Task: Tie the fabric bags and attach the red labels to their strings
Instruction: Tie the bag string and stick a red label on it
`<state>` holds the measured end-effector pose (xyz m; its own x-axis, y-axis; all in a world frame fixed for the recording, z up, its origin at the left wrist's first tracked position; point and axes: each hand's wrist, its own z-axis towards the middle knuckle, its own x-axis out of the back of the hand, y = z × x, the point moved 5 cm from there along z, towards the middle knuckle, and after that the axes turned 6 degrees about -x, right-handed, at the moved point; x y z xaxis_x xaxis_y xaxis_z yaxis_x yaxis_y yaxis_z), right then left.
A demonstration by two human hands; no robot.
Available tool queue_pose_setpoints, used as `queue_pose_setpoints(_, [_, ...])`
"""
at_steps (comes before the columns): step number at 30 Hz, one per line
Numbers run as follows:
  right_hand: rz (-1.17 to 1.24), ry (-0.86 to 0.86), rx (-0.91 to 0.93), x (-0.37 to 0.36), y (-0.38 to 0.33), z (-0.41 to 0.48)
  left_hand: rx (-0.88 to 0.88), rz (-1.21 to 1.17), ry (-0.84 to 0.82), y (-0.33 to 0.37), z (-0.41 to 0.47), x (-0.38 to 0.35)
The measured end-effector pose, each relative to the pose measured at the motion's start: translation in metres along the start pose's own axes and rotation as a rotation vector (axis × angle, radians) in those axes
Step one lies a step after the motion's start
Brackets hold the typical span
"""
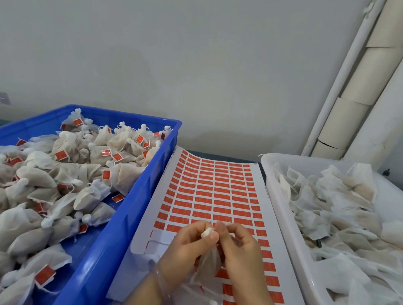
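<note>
Small white fabric bag [209, 264], neck at 12 o'clock, body at 6; my left hand [187, 245] and right hand [241, 251] pinch the neck.

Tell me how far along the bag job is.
Done: the blue crate holds a heap of tied bags carrying red labels. In hand: the left hand and right hand pinch the neck of one bag above the label sheet. Left: the white tray is piled with untied bags, and most labels sit unpeeled on the sheet.
</note>
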<state>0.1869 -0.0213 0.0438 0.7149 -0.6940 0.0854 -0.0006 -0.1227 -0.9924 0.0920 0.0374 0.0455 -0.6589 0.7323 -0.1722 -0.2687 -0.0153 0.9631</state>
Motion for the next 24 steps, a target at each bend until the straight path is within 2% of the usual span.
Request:
queue_pose_setpoints(7, [0.108,0.101,-0.001,0.01,0.009,0.004,0.061,-0.007,-0.026,-0.008,0.005,-0.007])
queue_pose_setpoints(12, [0.082,0.062,-0.031,0.002,0.018,0.005,0.075,0.085,-0.012,-0.014,0.002,-0.004])
queue_pose_setpoints(16, [0.073,0.069,0.043,0.002,0.009,0.003,0.154,0.046,0.017,-0.016,0.003,-0.002])
queue_pose_setpoints(21, [0.165,-0.086,0.058,0.0,0.007,-0.001,0.201,-0.209,0.06,-0.012,0.003,0.004])
queue_pose_setpoints(24, [0.132,-0.185,0.096,-0.002,0.006,-0.002,0.185,-0.226,0.084,-0.01,0.003,0.006])
